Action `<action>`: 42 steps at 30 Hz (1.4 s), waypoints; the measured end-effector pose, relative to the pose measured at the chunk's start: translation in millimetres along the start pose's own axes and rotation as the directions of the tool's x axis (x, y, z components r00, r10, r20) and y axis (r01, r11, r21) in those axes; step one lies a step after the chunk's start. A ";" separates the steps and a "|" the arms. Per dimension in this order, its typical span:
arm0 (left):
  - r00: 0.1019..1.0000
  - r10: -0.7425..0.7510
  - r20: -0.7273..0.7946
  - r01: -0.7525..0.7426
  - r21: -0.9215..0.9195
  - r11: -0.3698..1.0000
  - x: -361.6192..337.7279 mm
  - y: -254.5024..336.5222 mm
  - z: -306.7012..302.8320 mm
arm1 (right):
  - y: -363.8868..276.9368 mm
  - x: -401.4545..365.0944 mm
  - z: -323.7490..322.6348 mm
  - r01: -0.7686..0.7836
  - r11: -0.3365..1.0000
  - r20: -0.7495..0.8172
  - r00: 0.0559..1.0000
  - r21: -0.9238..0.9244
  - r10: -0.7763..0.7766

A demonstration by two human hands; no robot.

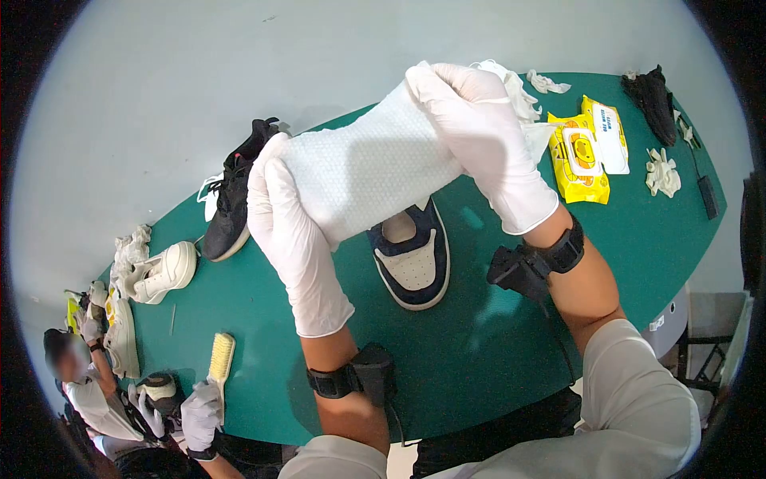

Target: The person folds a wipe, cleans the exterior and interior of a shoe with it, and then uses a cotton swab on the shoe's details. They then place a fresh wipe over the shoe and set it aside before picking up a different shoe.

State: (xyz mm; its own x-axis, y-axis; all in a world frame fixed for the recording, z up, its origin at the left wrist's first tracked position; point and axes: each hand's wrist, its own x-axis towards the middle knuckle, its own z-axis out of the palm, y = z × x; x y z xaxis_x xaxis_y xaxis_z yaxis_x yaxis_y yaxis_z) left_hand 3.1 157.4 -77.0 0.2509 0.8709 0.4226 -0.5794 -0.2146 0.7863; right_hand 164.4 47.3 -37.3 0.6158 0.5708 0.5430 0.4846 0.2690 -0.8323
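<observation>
Gloved left hand [291,231] and right hand [487,132] grip a white wipe [371,164] at opposite ends, stretching it above a navy-and-beige shoe [412,263] on a green table [495,351]. A yellow pack [581,160] lies right of them; at lower left, a co-worker's hand [201,415] appears to hold a brush [222,363].

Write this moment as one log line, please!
left hand: holds wipe | right hand: holds wipe | wipe: spread between hands | shoe: on green table
</observation>
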 end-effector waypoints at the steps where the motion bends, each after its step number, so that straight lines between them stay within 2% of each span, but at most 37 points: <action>1: 1.000 0.007 0.004 -0.007 -0.008 1.000 -0.4 -0.1 0.4 | 0.0 0.0 -0.4 0.015 1.000 -0.002 1.000 -0.008 -0.016; 4: 0.999 -0.007 0.036 0.006 0.025 1.000 -1.2 1.1 -1.8 | -3.6 0.3 -0.5 0.091 0.995 -0.018 0.996 -0.032 -0.092; 7: 0.995 -0.066 -0.071 0.074 0.107 0.992 -1.5 2.8 0.0 | -10.2 -1.7 0.9 0.197 0.980 -0.061 0.978 -0.034 -0.199; 9: 0.996 -0.051 -0.069 0.057 0.091 0.994 -2.4 1.5 0.7 | -10.8 -4.0 2.3 0.229 0.973 -0.097 0.969 -0.006 -0.229; 16: 0.990 -0.141 -0.019 0.141 0.044 0.989 -6.0 7.2 0.6 | -17.6 -5.0 0.1 0.238 0.971 -0.110 0.965 -0.027 -0.240; 19: 0.988 -0.138 -0.063 0.143 0.093 0.985 -5.3 7.8 1.4 | -13.8 -3.1 -0.3 0.261 0.961 -0.119 0.955 -0.087 -0.270; 22: 0.992 -0.093 -0.089 0.100 0.082 0.992 -3.5 4.0 0.9 | -9.5 -1.5 -2.3 0.269 0.955 -0.121 0.951 -0.129 -0.284; 25: 0.999 -0.035 -0.019 0.036 0.062 0.997 -0.3 0.4 -0.3 | -8.2 -1.1 -3.2 0.268 0.956 -0.117 0.952 -0.115 -0.281; 28: 0.999 -0.047 0.007 0.046 0.059 0.997 -1.5 2.3 0.7 | -8.9 -0.8 -4.2 0.250 0.963 -0.106 0.960 -0.098 -0.260; 32: 0.981 -0.182 0.060 0.176 0.101 0.979 -3.4 7.6 3.0 | -12.9 -2.1 -3.2 0.276 0.950 -0.138 0.945 -0.144 -0.296; 34: 0.952 -0.300 0.061 0.295 0.077 0.952 -2.9 8.6 4.2 | -14.0 -2.7 -2.0 0.337 0.922 -0.172 0.913 -0.193 -0.370; 37: 0.774 -0.632 0.019 0.631 -0.093 0.770 -7.1 17.6 17.7 | -19.6 -3.4 -3.6 0.453 0.843 -0.196 0.834 -0.290 -0.515; 38: 0.721 -0.675 0.157 0.692 -0.112 0.714 -10.0 13.2 18.2 | -21.2 -4.0 -5.5 0.486 0.816 -0.192 0.809 -0.312 -0.556; 39: 0.679 -0.700 0.220 0.733 -0.152 0.663 -11.6 10.8 21.3 | -23.6 -4.0 -6.9 0.521 0.787 -0.185 0.782 -0.330 -0.595; 41: 0.591 -0.728 0.349 0.806 -0.220 0.549 -14.6 5.8 28.8 | -43.2 -10.0 -11.6 0.472 0.795 -0.147 0.818 -0.381 -0.556; 42: 0.574 -0.767 0.288 0.819 -0.181 0.545 -19.0 1.8 29.9 | -43.9 -10.7 -13.0 0.469 0.791 -0.148 0.817 -0.393 -0.557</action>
State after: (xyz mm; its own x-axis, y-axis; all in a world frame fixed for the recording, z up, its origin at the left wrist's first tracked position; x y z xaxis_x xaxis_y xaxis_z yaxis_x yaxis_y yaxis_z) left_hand 20.5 127.3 -70.1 0.8114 0.5372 -0.2305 -0.2509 0.6762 0.6926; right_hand 144.7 19.3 -5.2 0.3250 0.2021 0.9239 0.9160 0.1758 -0.3607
